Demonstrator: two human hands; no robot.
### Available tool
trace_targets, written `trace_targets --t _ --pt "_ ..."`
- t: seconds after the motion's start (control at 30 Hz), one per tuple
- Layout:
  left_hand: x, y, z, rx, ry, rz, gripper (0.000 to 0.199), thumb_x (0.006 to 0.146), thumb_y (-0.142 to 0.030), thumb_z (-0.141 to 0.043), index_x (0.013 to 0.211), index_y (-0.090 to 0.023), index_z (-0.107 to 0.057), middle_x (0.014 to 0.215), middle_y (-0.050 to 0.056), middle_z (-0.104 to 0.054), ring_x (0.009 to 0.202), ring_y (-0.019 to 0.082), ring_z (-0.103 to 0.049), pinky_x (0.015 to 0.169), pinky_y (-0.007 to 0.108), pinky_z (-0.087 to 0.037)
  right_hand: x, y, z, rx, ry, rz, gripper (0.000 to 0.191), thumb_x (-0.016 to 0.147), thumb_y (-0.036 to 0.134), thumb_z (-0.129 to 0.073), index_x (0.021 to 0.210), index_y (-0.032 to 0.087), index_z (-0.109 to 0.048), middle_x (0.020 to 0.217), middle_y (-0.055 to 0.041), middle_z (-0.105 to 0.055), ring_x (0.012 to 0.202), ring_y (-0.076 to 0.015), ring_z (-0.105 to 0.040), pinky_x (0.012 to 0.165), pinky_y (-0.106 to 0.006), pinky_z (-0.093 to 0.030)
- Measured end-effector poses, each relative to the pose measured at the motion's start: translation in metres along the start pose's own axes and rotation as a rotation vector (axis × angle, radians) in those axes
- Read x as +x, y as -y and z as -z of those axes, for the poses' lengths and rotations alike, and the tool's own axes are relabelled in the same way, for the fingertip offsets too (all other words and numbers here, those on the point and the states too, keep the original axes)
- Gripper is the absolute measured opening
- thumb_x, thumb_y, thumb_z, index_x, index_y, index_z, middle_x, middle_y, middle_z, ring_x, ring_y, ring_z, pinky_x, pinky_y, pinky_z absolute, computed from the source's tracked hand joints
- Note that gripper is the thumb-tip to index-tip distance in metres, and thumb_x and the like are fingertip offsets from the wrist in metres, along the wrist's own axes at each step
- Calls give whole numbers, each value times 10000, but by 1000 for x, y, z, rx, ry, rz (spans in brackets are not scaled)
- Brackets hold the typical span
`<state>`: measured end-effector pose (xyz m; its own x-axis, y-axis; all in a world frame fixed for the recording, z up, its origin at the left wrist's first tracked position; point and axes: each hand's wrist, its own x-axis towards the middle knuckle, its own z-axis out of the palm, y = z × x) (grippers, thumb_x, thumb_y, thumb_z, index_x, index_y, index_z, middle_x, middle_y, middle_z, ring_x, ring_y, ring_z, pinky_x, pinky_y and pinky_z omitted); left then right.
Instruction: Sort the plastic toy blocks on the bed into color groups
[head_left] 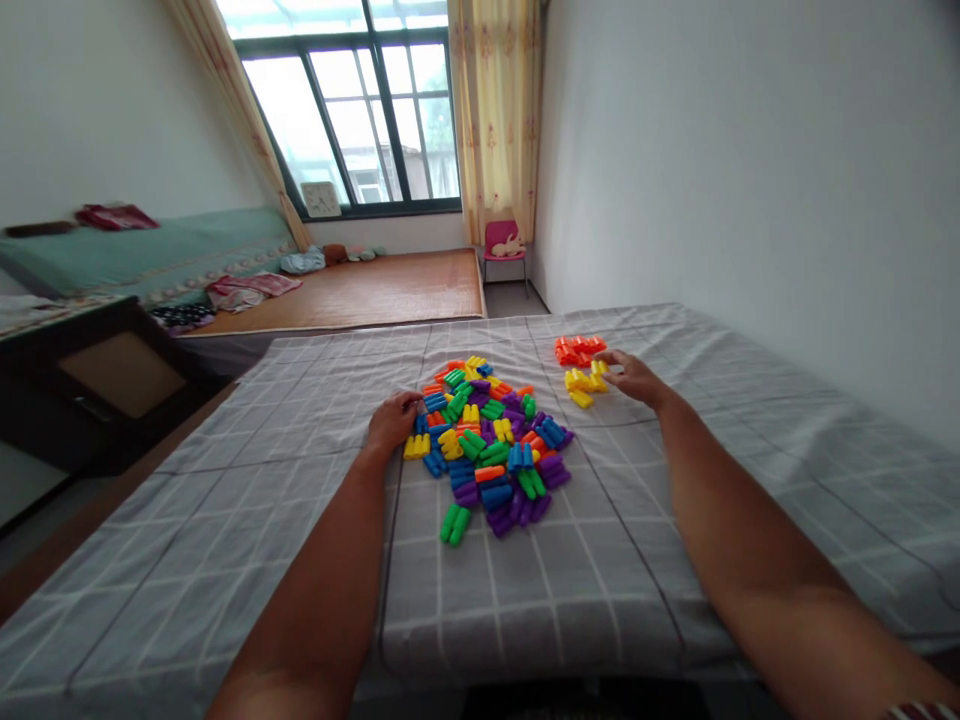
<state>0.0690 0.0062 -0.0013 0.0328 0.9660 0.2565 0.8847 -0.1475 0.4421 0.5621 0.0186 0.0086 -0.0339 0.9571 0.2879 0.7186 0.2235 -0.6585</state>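
A mixed pile of blue, green, purple, orange and yellow plastic pieces lies on the grey checked cloth. My left hand rests at the pile's left edge, fingertips near the blue pieces; whether it holds one is too small to tell. To the right of the pile is a small group of yellow pieces, with a group of orange-red pieces just behind it. My right hand has its fingers closed around a yellow piece at the right side of the yellow group.
The checked cloth covers the surface. A green pair of pieces lies at the pile's front. Beyond are a low bed, a pink chair and a window. A dark cabinet stands at the left, a wall at the right.
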Motion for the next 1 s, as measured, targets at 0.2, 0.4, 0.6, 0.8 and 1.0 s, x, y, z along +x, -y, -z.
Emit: trace_targets --t 0.2,0.4,0.6,0.8,1.0 --pt "2 4 -2 18 3 -8 330 863 -260 -451 1090 -247 -690 1119 27 -693 986 181 -638 853 269 -488 3 13 -4 -143 106 72 413 665 140 -633 1072 200 -668 1152 -87 -671 1086 -276 -606 993 -440 -438" --pt "2 4 -2 37 -1 -4 322 864 -260 -457 1086 -257 -689 1128 18 -692 993 174 -635 857 260 -487 1 11 -5 -176 101 87 401 655 158 -658 1048 228 -694 1120 -80 -684 1105 -309 -598 1015 -489 -412" --pt "-1 0 -1 16 -1 -5 316 864 -242 -462 1083 -256 -690 1140 13 -688 1003 172 -634 873 261 -485 -5 14 -2 -141 102 93 427 676 220 -680 1102 211 -677 1157 -82 -668 1014 -270 -635 949 -436 -461" --pt "-2 -4 2 12 -3 -7 314 860 -222 -465 1071 -236 -698 1136 34 -686 1015 190 -629 891 283 -478 -3 30 -2 -220 -1 107 398 752 304 -641 1135 195 -657 1171 -86 -666 1026 -249 -620 937 -401 -465" --pt "-2 -3 1 10 -6 -23 312 867 -235 -470 1081 -227 -696 1121 41 -685 1001 187 -629 875 275 -480 -10 82 -30 -204 40 286 281 839 302 -569 1072 188 -676 1044 -84 -702 910 -214 -646 855 -355 -494"
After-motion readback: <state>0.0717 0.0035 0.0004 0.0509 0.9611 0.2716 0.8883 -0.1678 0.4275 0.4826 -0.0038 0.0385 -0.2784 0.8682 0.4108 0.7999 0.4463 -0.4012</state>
